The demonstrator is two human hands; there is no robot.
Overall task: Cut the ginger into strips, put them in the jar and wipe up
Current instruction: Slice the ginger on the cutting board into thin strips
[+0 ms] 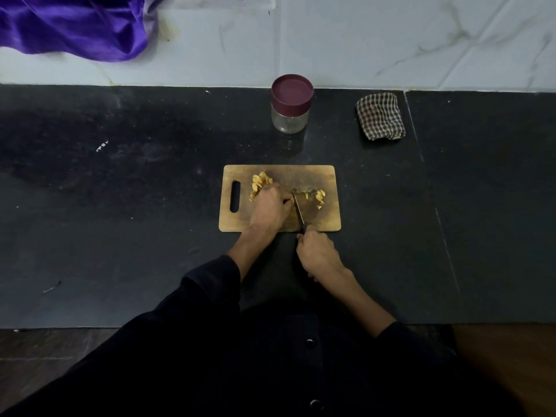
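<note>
A wooden cutting board (326, 179) lies on the dark counter. Yellow ginger slices (261, 179) sit in a pile at its upper left, and cut strips (320, 197) lie to the right of the blade. My left hand (269, 206) rests curled on the board and pins a piece of ginger against the knife; that piece is mostly hidden under my fingers. My right hand (317, 251) grips the black handle of a knife (298, 209), whose blade points away across the board. A glass jar (291, 104) with a maroon lid on stands behind the board.
A folded checked cloth (379, 115) lies at the back right, near the tiled wall. Purple fabric (75, 25) hangs over the wall at the upper left. The counter's front edge runs just in front of my body.
</note>
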